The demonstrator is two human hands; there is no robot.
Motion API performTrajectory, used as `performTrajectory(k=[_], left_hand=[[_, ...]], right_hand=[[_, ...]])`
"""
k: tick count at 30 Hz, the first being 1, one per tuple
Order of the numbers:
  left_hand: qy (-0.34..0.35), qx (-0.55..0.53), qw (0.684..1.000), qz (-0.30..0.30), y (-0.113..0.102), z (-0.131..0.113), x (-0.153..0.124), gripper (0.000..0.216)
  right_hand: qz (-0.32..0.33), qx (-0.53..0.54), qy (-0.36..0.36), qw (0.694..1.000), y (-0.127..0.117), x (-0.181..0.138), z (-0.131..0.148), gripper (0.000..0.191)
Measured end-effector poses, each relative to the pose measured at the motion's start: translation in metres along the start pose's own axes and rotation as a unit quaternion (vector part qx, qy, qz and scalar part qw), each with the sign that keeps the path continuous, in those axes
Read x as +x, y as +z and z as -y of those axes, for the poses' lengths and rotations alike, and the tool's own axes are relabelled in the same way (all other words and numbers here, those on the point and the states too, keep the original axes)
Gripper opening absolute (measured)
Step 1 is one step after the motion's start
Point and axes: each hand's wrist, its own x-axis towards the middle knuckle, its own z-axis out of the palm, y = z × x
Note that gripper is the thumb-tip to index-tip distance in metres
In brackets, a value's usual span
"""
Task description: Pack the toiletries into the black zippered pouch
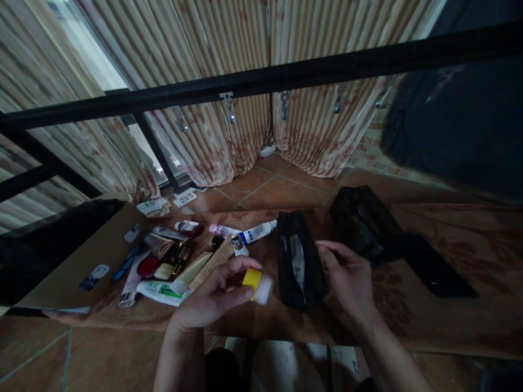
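left hand grips yellow-capped jar; right hand touches black pouch edge. tubes piled at left, near cardboard.

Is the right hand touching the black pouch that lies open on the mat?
Touching. In the head view the right hand rests its fingers on the right edge of the black pouch, with no gap visible, while the left hand holds a small yellow-capped bottle.

Two bare forearms, no sleeves showed, left hand and right hand wore no rings, gloves or watch
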Motion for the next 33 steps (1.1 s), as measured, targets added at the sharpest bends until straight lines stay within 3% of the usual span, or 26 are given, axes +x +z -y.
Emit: performTrajectory(k=[5, 10, 15, 19, 23, 29, 33], left_hand=[[0.032, -0.113, 0.993, -0.016, 0.012, 0.004, 0.012, 0.036], [0.005, -0.238, 0.971, -0.022, 0.032, 0.01, 0.03, 0.031], [-0.008, -0.272, 0.961, -0.043, 0.04, 0.01, 0.037, 0.035], [0.021, -0.255, 0.966, -0.05, 0.038, 0.01, 0.037, 0.038], [0.063, -0.197, 0.977, -0.058, 0.043, -0.005, 0.045, 0.04], [0.104, 0.009, 0.994, -0.026, 0.062, -0.029, 0.066, 0.042], [0.109, 0.263, 0.954, -0.092, 0.065, -0.016, 0.07, 0.039]], right_hand=[[0.003, 0.007, 0.009, 1.0, -0.002, 0.001, 0.001, 0.024], [0.009, 0.025, 0.017, 1.0, 0.0, 0.001, -0.001, 0.025], [0.009, 0.018, 0.017, 1.0, 0.001, 0.001, -0.002, 0.028], [0.016, 0.019, 0.018, 1.0, 0.002, 0.001, -0.003, 0.027], [0.015, 0.018, 0.011, 1.0, 0.003, 0.0, -0.004, 0.026], [0.018, 0.008, 0.006, 1.0, 0.003, 0.0, -0.004, 0.026], [0.021, 0.009, 0.009, 1.0, 0.0, -0.001, -0.001, 0.032]])
